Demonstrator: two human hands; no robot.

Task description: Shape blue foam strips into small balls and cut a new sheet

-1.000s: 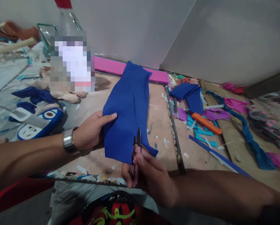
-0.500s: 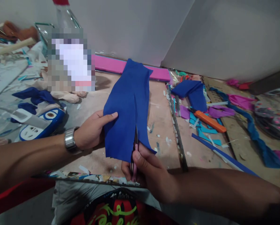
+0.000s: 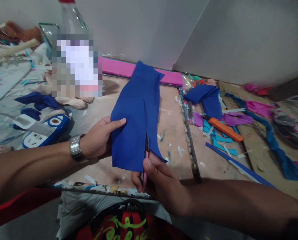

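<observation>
A blue piece of cloth (image 3: 131, 103) is held up over the table, its far end reaching toward the wall. My left hand (image 3: 99, 138) pinches its left edge, thumb on top and fingers underneath. Pink-handled scissors (image 3: 147, 151) are in my right hand (image 3: 161, 180) at the cloth's near edge. Their dark blade lies over the cloth, pointing away from me, along a lengthwise cut or crease. The lower blade is hidden beneath the cloth. Some fingers of my right hand are behind the cloth and handles.
Left of the cloth lie a blue-and-white tool (image 3: 47, 128) and a bottle (image 3: 74, 20), partly blurred out. Pink sheets (image 3: 119, 66) line the wall. To the right are an orange utility knife (image 3: 223, 128), folded blue cloth (image 3: 205, 98), a blue strip (image 3: 233, 160) and scattered scraps.
The scissor handles have come closer together in my right hand, and the blade tip sits slightly farther up the cloth. My left hand keeps its hold. The whole view has shifted slightly.
</observation>
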